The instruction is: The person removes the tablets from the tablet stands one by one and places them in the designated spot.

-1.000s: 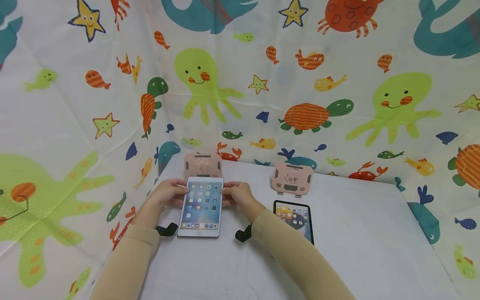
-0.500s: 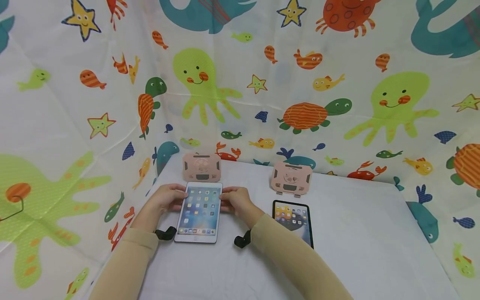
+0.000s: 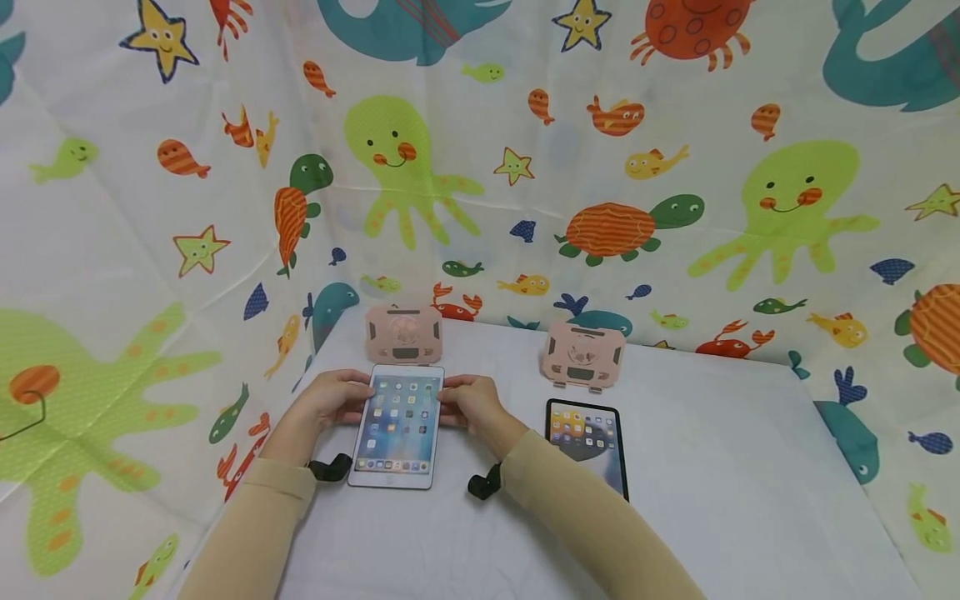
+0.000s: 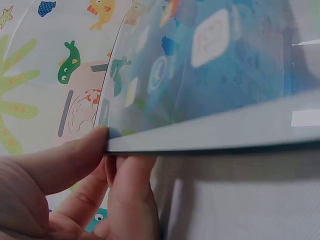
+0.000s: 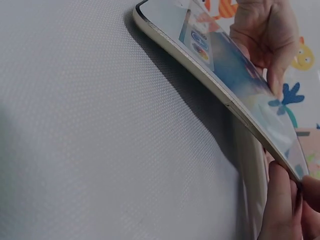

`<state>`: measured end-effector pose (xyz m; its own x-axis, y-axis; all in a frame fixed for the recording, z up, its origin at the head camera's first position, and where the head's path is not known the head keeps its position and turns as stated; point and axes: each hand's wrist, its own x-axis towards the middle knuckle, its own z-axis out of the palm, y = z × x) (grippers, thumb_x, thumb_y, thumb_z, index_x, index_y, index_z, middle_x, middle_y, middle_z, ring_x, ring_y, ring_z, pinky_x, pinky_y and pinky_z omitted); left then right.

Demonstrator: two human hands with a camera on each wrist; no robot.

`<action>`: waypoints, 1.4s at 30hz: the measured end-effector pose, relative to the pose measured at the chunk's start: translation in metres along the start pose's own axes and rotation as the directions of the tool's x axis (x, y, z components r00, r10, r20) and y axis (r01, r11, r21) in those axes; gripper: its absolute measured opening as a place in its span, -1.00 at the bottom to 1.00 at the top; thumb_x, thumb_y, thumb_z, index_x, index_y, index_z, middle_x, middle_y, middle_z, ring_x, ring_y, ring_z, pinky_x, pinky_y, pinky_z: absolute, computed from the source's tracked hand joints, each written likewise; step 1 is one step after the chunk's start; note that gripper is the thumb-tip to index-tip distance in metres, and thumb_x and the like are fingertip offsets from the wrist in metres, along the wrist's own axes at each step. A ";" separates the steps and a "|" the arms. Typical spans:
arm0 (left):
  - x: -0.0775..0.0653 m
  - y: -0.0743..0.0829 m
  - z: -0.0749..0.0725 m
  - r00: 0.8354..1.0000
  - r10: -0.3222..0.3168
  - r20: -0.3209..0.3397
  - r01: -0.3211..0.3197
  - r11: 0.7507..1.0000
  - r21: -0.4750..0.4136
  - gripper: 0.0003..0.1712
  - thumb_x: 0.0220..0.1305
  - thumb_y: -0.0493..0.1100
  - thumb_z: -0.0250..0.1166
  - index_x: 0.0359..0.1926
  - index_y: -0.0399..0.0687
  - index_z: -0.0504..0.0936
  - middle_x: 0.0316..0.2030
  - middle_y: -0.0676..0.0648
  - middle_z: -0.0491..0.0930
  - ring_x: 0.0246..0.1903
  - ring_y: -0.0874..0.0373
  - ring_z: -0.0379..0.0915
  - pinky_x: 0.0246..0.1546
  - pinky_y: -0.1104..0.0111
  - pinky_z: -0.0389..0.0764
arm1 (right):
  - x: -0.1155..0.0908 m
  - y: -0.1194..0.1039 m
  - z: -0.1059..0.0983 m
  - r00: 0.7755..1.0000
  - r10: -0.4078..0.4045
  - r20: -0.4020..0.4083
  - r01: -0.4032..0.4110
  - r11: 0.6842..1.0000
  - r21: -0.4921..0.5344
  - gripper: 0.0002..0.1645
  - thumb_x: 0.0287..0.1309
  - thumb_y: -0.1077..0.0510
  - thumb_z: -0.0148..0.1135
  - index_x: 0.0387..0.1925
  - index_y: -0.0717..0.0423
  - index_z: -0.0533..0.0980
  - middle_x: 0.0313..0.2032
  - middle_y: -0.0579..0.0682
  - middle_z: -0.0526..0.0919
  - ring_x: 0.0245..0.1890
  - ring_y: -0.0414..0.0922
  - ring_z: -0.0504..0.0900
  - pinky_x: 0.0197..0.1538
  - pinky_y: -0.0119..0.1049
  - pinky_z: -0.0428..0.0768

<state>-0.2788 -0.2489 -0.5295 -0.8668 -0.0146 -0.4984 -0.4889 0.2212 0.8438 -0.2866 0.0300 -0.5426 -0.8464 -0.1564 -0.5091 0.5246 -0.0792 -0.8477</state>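
A white-framed tablet [image 3: 397, 429] with a lit home screen is held by its two long sides. My left hand [image 3: 333, 396] pinches its left edge, thumb on top and fingers underneath, as the left wrist view shows. My right hand [image 3: 474, 402] grips the opposite edge, fingertips under the rim. In the right wrist view the tablet [image 5: 220, 95] slants, its far end raised and its near end close to the white cloth. Just beyond it a pink tablet case [image 3: 405, 333] stands propped, its lower edge right at the tablet's top.
A second pink case [image 3: 583, 358] with two small feet stands further right. In front of it lies a black-framed tablet [image 3: 588, 429], partly hidden by my right sleeve [image 3: 585, 508]. A curtain printed with sea animals [image 3: 607, 229] rises behind the table and along the left.
Both hands have brought the white-framed tablet slightly towards me, baring more of the pink case behind it. In the last half second it has barely moved.
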 end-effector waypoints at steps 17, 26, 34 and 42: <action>-0.007 0.000 -0.011 0.997 -0.027 0.067 0.028 1.000 -0.005 -0.44 0.48 -0.18 0.39 0.39 -0.26 0.51 -0.11 -0.07 0.79 -0.19 0.11 0.72 -0.17 0.30 0.86 | -0.005 0.004 -0.002 0.999 -0.012 0.036 0.013 1.000 -0.018 -0.74 0.30 0.33 0.42 0.01 0.12 0.72 -0.16 0.08 0.88 -0.38 -0.11 0.85 -0.17 -0.18 0.86; -0.008 0.002 -0.013 0.994 -0.033 0.099 0.034 0.999 -0.004 -0.44 0.49 -0.21 0.37 0.40 -0.35 0.52 -0.09 -0.09 0.80 -0.18 0.11 0.71 -0.14 0.28 0.86 | -0.006 0.005 -0.004 1.000 0.001 0.028 0.000 0.998 -0.060 -0.77 0.39 0.24 0.38 0.03 0.06 0.71 -0.19 0.05 0.88 -0.33 -0.10 0.86 -0.12 -0.21 0.86; -0.007 0.002 -0.013 0.994 -0.019 0.107 0.019 1.000 -0.004 -0.46 0.51 -0.22 0.34 0.39 -0.40 0.52 -0.12 -0.07 0.82 -0.17 0.13 0.74 -0.06 0.26 0.86 | -0.006 0.005 -0.007 1.000 0.007 0.020 -0.005 0.995 -0.098 -0.80 0.37 0.24 0.41 0.00 0.09 0.71 -0.20 0.06 0.88 -0.34 -0.10 0.86 -0.15 -0.24 0.86; -0.007 -0.001 -0.017 0.994 -0.012 0.110 0.016 0.999 -0.032 -0.45 0.51 -0.24 0.33 0.40 -0.43 0.50 -0.18 -0.06 0.80 -0.18 0.13 0.72 -0.04 0.26 0.86 | -0.007 0.003 -0.012 0.997 0.032 0.063 -0.027 0.997 -0.078 -0.71 0.40 0.25 0.38 0.11 0.11 0.68 -0.15 0.07 0.88 -0.28 -0.09 0.88 -0.11 -0.24 0.86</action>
<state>-0.2743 -0.2654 -0.5234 -0.8448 0.0896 -0.5276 -0.5055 0.1900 0.8417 -0.2802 0.0423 -0.5435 -0.8215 -0.2205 -0.5259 0.5387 0.0022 -0.8425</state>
